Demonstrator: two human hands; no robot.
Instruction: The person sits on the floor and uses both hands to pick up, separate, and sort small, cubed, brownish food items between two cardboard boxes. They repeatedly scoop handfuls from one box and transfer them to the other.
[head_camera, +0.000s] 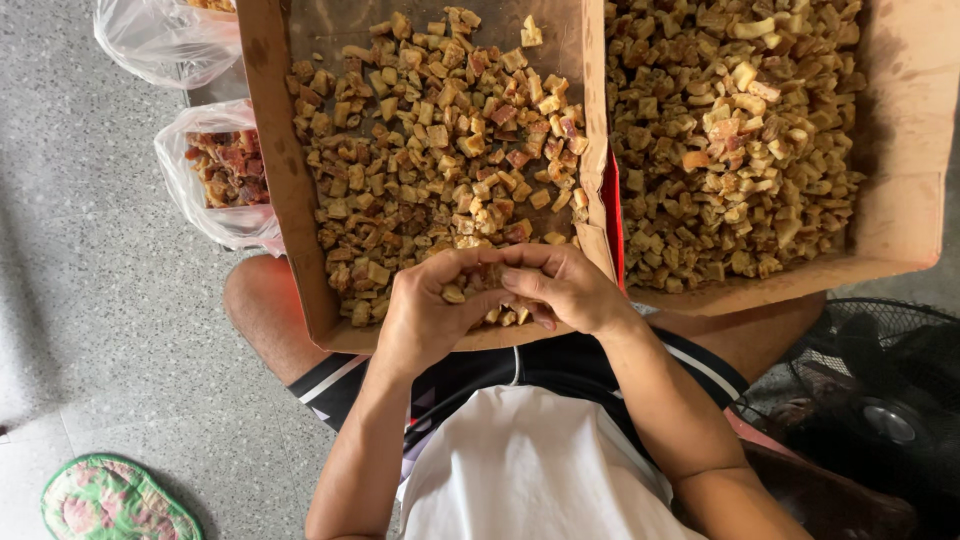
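— As the feed came up, what did you have in front of you?

— I saw both hands meeting over the near edge of a cardboard box (272, 150). The left hand (425, 315) was curled, fingers bent inward, with one pale, rounded chunk (454, 294) pinched at its fingertips. The right hand (565, 287) was folded against it, fingertips touching the left ones; I could not tell whether it gripped a piece of its own.

— And the chunks themselves?

— Small, rough cubes (440, 150), tan to brown with some reddish faces, dry-looking and irregular, spread in a loose layer across the box floor. The held chunk sat just above the pile's near edge.

— Anything beside it?

— A second box (905, 200), also brown cardboard, touching the first on its right and heaped deeper with the same cubes. To the left, two thin clear bags (215, 165) lay on a speckled grey floor (100, 250), the nearer one holding redder, larger pieces. A black wire fan (880, 400) stood at the lower right, and a green and pink floral slipper (115, 500) lay at the lower left.
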